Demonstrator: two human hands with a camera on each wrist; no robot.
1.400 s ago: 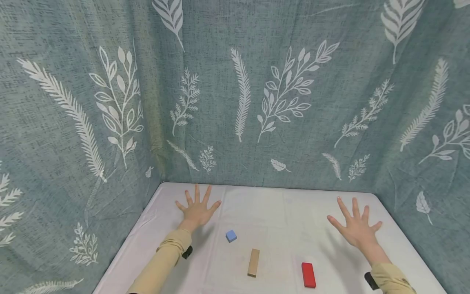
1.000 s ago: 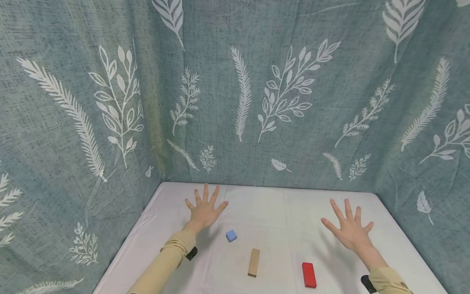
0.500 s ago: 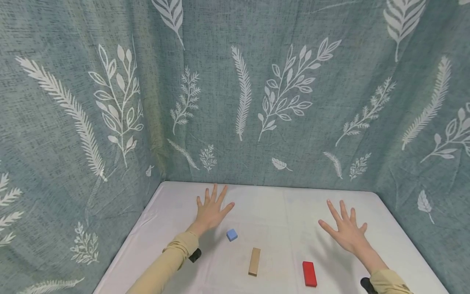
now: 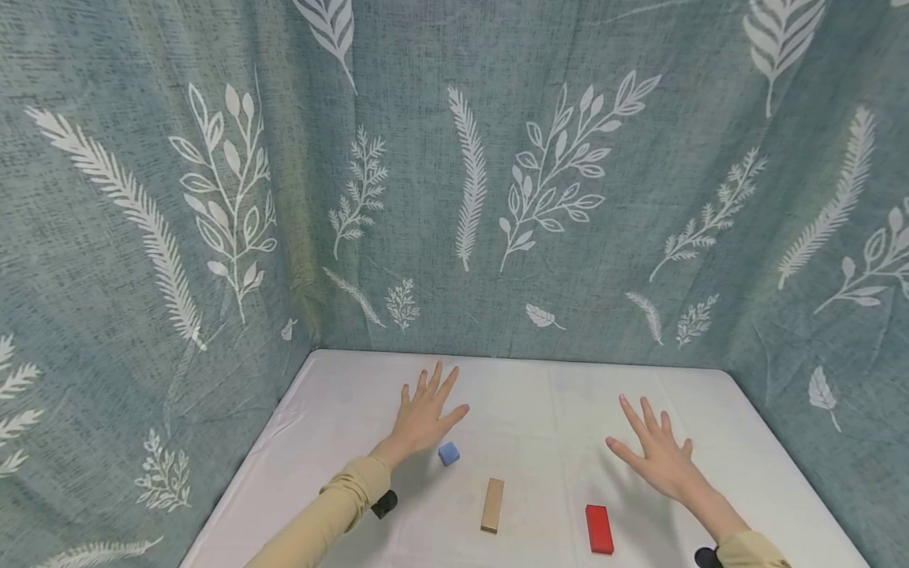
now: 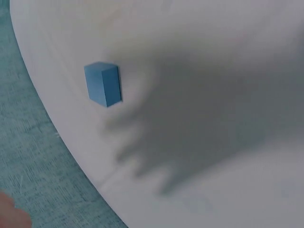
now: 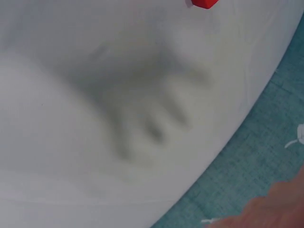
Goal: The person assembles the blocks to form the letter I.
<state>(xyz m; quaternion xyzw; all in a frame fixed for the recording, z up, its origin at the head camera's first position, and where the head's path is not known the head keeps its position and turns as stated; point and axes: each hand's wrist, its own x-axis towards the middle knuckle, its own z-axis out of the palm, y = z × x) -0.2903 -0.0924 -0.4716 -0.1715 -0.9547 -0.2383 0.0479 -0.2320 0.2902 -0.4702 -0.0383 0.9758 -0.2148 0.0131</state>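
Observation:
In the head view my left hand [image 4: 420, 420] hovers over the table with fingers spread, just up and left of a small blue block [image 4: 449, 454]. The left wrist view shows the same blue block [image 5: 103, 84] beside the hand's shadow. My right hand [image 4: 662, 457], also spread and holding nothing, hangs above the table's right side, up and right of a flat red block [image 4: 599, 529]. Between the two lies a long tan wooden block [image 4: 492, 506]. Only a corner of the red block [image 6: 204, 3] shows in the right wrist view.
A white cloth covers the table [image 4: 525, 402]. A green-blue curtain [image 4: 426, 197] with white leaf prints stands behind it and along both sides. Dark wrist cameras sit under the left [image 4: 384, 503] and right [image 4: 706, 558] wrists.
My left hand has moved right, closer to the blue block. My right hand has drifted left and slightly nearer the front. The blocks have stayed in place.

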